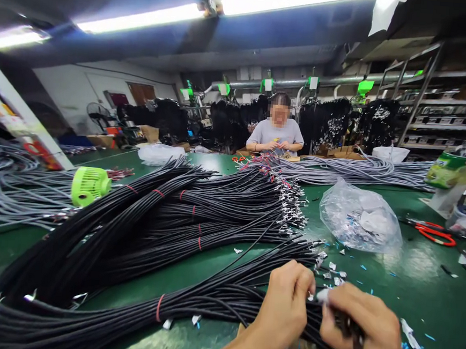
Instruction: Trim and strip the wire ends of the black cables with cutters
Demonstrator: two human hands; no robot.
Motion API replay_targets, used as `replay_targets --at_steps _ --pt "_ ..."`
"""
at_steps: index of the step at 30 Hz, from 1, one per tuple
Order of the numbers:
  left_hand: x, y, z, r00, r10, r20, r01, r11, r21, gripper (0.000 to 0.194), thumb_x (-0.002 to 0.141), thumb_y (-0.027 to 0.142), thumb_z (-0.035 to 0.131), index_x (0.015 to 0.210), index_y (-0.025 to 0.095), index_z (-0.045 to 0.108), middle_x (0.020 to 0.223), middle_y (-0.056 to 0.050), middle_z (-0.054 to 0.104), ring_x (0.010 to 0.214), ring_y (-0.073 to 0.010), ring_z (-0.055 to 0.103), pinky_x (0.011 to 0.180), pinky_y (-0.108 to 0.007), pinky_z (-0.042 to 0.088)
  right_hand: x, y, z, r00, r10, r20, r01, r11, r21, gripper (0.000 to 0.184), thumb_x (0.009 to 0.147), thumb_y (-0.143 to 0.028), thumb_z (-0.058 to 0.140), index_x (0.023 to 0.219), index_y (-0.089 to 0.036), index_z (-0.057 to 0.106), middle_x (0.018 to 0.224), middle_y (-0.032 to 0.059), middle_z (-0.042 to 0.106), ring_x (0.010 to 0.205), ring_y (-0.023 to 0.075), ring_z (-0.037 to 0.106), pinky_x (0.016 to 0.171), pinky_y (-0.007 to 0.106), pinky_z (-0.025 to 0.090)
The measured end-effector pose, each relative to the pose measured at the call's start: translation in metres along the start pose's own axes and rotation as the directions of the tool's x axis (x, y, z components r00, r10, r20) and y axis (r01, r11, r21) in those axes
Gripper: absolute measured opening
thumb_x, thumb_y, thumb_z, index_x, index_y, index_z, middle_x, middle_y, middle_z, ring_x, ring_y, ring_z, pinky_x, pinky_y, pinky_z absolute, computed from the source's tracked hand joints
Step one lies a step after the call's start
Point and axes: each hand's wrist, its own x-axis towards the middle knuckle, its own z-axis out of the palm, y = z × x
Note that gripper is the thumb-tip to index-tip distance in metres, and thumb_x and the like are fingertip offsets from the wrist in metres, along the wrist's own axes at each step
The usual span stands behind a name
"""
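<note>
Both my hands work at the near edge of the green table (418, 286). My left hand (285, 307) is closed, pinching the end of a black cable from the bundle (191, 300) that runs off to the left. My right hand (366, 330) is closed too, fingers wrapped round black cable ends and a small white scrap (322, 295) held between the two hands. Large bundles of black cables (182, 208), tied with red bands, fan across the table behind my hands.
A clear plastic bag (361, 217) lies at right, red-handled scissors (434, 232) beyond it. A green fan (90, 186) sits at left among grey cables (9, 189). Small white and blue scraps litter the table. A person (276, 132) sits across, behind more grey cables (350, 170).
</note>
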Motion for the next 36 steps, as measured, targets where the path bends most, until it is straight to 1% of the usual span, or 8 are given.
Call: replay_targets --at_steps 3,6,9,12,21,28,32,36 --pt "0.009 0.0 -0.011 0.974 -0.128 0.189 0.178 0.944 -0.279 0.046 0.091 0.05 0.036 0.059 0.018 0.041 0.052 0.005 0.034 0.045 -0.0086 0.028 0.045 -0.023 0.022 -0.004 0.008 0.0 0.995 -0.092 0.04 0.094 0.994 -0.051 0.021 0.078 -0.01 0.055 0.095 -0.022 0.056 0.07 0.0023 0.07 0.061 0.0166 0.067 0.059 0.026 0.049" --pt "0.015 0.001 -0.022 0.914 -0.13 0.385 0.297 0.86 -0.415 0.05 0.084 0.06 0.043 0.058 0.018 0.041 0.048 0.008 0.03 0.041 -0.0057 0.02 0.041 -0.022 0.014 0.001 0.018 -0.003 0.996 0.049 0.073 -0.027 0.962 -0.27 0.02 0.086 -0.031 0.054 0.102 -0.018 0.055 0.073 0.0052 0.069 0.058 0.0185 0.066 0.055 0.028 0.047" --pt "0.015 0.003 -0.029 0.886 -0.11 0.451 0.335 0.824 -0.456 0.052 0.081 0.061 0.048 0.056 0.017 0.042 0.046 0.009 0.029 0.04 -0.0047 0.018 0.04 -0.023 0.01 0.006 0.02 -0.005 0.997 0.036 0.071 0.004 0.867 -0.497 0.041 0.091 -0.046 0.042 0.11 -0.011 0.053 0.082 0.0116 0.069 0.058 0.0213 0.063 0.056 0.031 0.043" --pt "0.014 0.003 -0.031 0.864 -0.114 0.49 0.386 0.775 -0.5 0.052 0.079 0.062 0.052 0.056 0.016 0.043 0.047 0.009 0.029 0.04 -0.0042 0.018 0.041 -0.024 0.008 0.008 0.015 -0.004 0.993 -0.102 0.051 0.114 0.829 -0.547 0.028 0.095 -0.037 0.041 0.105 -0.015 0.057 0.079 0.0078 0.068 0.053 0.0179 0.057 0.056 0.029 0.038" --pt "0.016 -0.005 -0.035 0.823 -0.111 0.557 0.469 0.686 -0.556 0.05 0.075 0.059 0.059 0.057 0.016 0.044 0.046 0.009 0.031 0.038 -0.0032 0.018 0.039 -0.024 0.007 0.007 0.015 -0.004 0.98 -0.198 0.002 0.181 0.889 -0.42 0.017 0.091 -0.026 0.054 0.101 -0.015 0.064 0.076 0.0068 0.069 0.06 0.0164 0.055 0.062 0.028 0.035" --pt "0.016 -0.003 -0.034 0.807 -0.103 0.581 0.48 0.688 -0.544 0.05 0.075 0.059 0.06 0.055 0.015 0.045 0.045 0.008 0.032 0.039 -0.0036 0.019 0.039 -0.023 0.007 0.006 0.015 -0.009 0.961 -0.275 0.023 0.256 0.858 -0.445 0.014 0.087 -0.02 0.06 0.1 -0.015 0.063 0.07 0.0051 0.069 0.06 0.0168 0.06 0.061 0.029 0.035" --pt "0.016 0.002 -0.031 0.852 -0.129 0.507 0.42 0.747 -0.515 0.051 0.077 0.059 0.057 0.055 0.014 0.048 0.046 0.008 0.033 0.039 -0.0033 0.019 0.039 -0.023 0.008 0.003 0.015 -0.011 0.975 -0.221 0.025 0.217 0.923 -0.317 0.011 0.089 -0.02 0.057 0.099 -0.018 0.06 0.07 0.0031 0.068 0.056 0.0141 0.061 0.057 0.027 0.037" --pt "0.013 0.006 -0.024 0.908 -0.157 0.389 0.339 0.821 -0.459 0.052 0.073 0.061 0.061 0.061 0.011 0.056 0.05 0.004 0.042 0.04 -0.0037 0.028 0.039 -0.02 0.016 0.005 0.015 -0.01 0.999 0.033 -0.021 -0.034 0.997 -0.068 0.018 0.09 -0.032 0.053 0.102 -0.019 0.056 0.082 0.0048 0.067 0.067 0.0153 0.064 0.061 0.025 0.047"
